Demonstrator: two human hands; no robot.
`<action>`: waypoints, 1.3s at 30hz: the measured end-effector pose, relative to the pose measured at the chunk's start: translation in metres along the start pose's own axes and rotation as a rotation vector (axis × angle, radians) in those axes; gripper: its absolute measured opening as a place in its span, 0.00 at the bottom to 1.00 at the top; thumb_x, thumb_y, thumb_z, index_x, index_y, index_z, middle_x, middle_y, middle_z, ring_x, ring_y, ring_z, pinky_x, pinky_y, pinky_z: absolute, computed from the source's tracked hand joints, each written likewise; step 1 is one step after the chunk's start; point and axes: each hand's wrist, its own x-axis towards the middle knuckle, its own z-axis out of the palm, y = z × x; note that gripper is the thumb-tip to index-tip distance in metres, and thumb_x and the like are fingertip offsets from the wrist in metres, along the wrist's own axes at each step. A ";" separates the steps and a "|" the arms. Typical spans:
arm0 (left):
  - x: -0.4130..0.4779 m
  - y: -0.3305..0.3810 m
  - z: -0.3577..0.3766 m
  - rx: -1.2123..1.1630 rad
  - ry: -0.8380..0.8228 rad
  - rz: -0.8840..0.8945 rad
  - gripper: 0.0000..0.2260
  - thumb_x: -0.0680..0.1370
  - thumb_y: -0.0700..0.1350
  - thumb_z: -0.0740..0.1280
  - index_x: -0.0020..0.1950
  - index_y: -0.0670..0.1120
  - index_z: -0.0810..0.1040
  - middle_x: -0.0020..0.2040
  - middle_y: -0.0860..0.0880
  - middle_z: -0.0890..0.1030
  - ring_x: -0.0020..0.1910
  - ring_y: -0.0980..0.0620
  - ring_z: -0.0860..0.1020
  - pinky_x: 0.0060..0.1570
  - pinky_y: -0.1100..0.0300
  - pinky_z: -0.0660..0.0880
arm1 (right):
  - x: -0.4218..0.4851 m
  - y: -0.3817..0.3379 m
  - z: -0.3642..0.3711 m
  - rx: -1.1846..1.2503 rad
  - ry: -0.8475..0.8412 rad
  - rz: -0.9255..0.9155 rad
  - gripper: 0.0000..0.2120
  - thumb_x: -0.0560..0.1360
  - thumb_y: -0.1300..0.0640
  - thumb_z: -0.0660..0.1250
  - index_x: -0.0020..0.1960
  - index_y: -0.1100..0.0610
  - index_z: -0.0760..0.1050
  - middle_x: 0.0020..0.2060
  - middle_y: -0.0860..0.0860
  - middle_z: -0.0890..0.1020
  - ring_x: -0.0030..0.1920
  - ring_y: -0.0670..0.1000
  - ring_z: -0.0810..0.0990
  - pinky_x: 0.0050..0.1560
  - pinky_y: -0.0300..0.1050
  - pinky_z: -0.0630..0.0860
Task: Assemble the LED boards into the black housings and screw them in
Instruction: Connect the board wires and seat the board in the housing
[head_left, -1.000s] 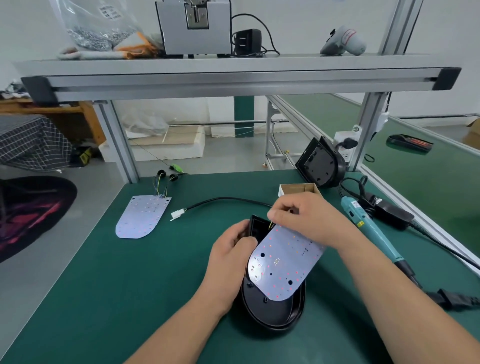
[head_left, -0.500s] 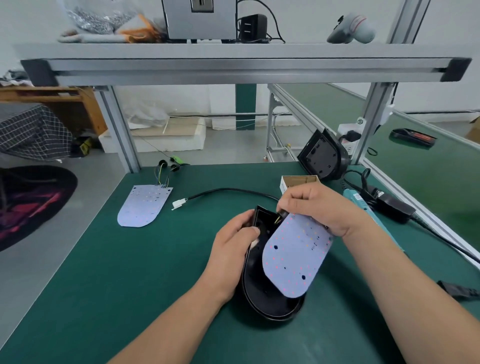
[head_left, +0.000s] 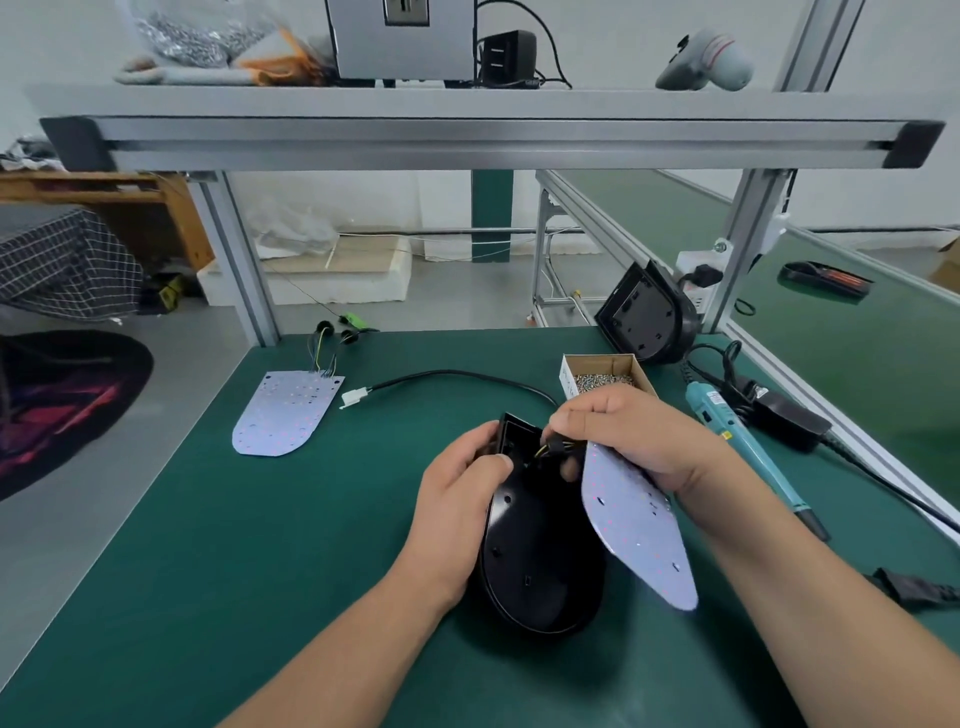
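A black housing (head_left: 535, 561) lies open side up on the green mat in front of me. My left hand (head_left: 457, 493) grips its left rim near the far end. My right hand (head_left: 628, 431) holds a white LED board (head_left: 634, 525) by its wired end, tilted up on edge along the housing's right side. The board's wires (head_left: 550, 449) run into the housing's far end under my fingers. A second LED board (head_left: 285, 413) with wires lies flat at the far left. A second black housing (head_left: 644, 319) leans at the back right.
A small cardboard box of screws (head_left: 605, 376) sits just beyond my right hand. A teal electric screwdriver (head_left: 743, 441) lies to the right with its cables. A black cable with a white plug (head_left: 358, 397) curves across the mat. An aluminium shelf frame (head_left: 467, 140) crosses overhead.
My right hand has swung the LED board from lying over the housing to standing on edge at its right side, uncovering the housing's inside. The left hand has stayed on the rim.
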 end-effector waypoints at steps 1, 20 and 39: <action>0.000 0.000 0.000 0.001 -0.007 0.000 0.12 0.76 0.40 0.65 0.56 0.43 0.84 0.48 0.43 0.82 0.45 0.47 0.77 0.48 0.51 0.74 | 0.001 0.001 0.000 -0.039 0.000 -0.009 0.12 0.83 0.55 0.69 0.50 0.62 0.86 0.40 0.61 0.84 0.38 0.55 0.81 0.43 0.48 0.78; 0.001 0.000 -0.002 0.013 0.081 0.074 0.16 0.77 0.41 0.63 0.60 0.48 0.85 0.57 0.40 0.86 0.53 0.46 0.82 0.59 0.45 0.78 | -0.002 0.009 0.022 -0.363 0.115 -0.286 0.16 0.81 0.59 0.73 0.68 0.50 0.81 0.58 0.41 0.87 0.61 0.40 0.83 0.65 0.35 0.75; -0.001 0.002 0.001 0.142 0.142 0.145 0.17 0.80 0.44 0.66 0.68 0.51 0.83 0.61 0.49 0.86 0.63 0.47 0.83 0.67 0.48 0.78 | 0.002 -0.002 0.055 -0.712 0.391 -0.311 0.07 0.75 0.59 0.71 0.51 0.51 0.85 0.45 0.46 0.83 0.46 0.48 0.81 0.50 0.51 0.78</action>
